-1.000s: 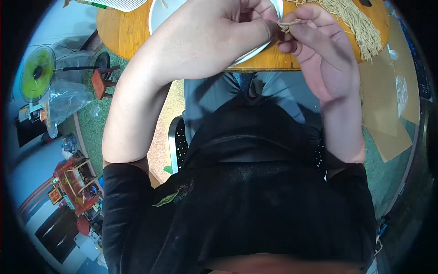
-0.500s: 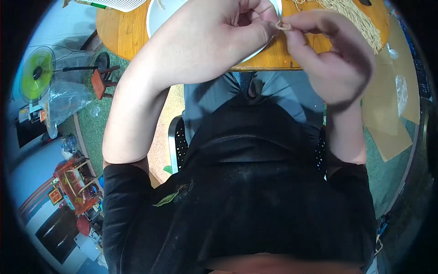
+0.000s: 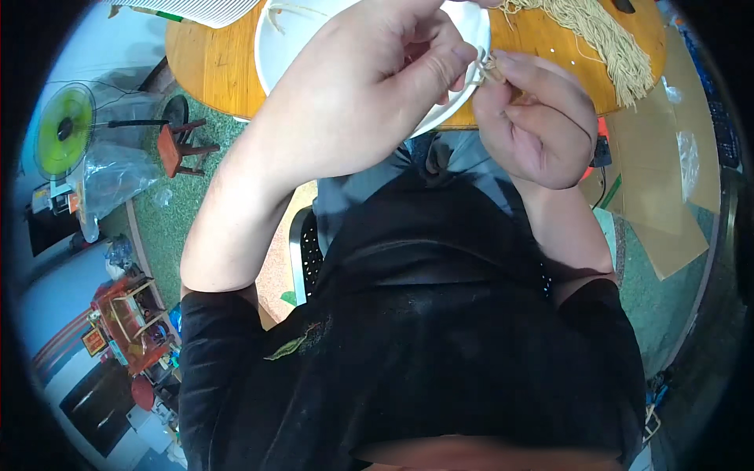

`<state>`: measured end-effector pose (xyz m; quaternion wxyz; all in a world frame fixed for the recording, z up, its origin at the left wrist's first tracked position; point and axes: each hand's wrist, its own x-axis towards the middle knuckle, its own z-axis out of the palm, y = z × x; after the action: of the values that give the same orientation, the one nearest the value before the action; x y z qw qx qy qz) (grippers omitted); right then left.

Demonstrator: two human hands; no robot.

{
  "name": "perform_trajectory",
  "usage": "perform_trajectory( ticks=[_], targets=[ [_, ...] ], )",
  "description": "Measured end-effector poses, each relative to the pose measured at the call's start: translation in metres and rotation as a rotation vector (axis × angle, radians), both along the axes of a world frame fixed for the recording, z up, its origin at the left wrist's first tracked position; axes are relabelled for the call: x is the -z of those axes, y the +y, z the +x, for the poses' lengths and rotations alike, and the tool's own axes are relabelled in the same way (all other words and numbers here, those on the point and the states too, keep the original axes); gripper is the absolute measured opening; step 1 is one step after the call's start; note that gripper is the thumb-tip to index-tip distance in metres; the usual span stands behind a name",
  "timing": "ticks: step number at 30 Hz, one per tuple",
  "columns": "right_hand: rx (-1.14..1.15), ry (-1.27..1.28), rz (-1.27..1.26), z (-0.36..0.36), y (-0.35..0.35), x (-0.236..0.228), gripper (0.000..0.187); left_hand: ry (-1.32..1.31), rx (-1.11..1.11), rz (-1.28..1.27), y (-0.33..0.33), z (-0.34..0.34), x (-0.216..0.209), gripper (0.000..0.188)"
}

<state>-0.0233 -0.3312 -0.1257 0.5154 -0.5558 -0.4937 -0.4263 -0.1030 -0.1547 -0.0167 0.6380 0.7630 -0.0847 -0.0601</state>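
My right hand (image 3: 538,118) pinches a small beige cord (image 3: 492,69), looped or knotted, between thumb and forefinger above the table's front edge. Close beside it on the left is my left hand (image 3: 393,78), its fingers curled and its thumb tip almost at the cord. Whatever lies between the left fingers is hidden behind the thumb. Beneath both hands is a white round dish (image 3: 271,59), with a few thin beige strands (image 3: 276,17) lying in it at the far left. A thick bundle of beige cords (image 3: 605,43) lies on the table to the right.
The round wooden table (image 3: 208,67) carries a white ribbed tray (image 3: 208,9) at its far left. Small white specks lie near the cords. On the floor are flattened cardboard (image 3: 664,228) at right, a red stool (image 3: 177,149) and a green fan (image 3: 64,125) at left.
My right hand has moved left and turned, its fingers curling in more. My left hand has dropped slightly, and the cord now sits lower, over the dish's right rim.
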Motion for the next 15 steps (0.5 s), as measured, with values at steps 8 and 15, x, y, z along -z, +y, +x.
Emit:
perform_trajectory(
  ticks=[8,15],
  targets=[
    [0.056,-0.148,0.059,0.004,0.002,0.000,0.033,-0.498,0.115,0.182,0.006,0.019,0.020,0.023],
    [0.061,-0.183,0.027,0.004,-0.003,-0.002,0.033,-0.875,0.352,0.081,0.016,0.034,0.029,0.012]
  ],
)
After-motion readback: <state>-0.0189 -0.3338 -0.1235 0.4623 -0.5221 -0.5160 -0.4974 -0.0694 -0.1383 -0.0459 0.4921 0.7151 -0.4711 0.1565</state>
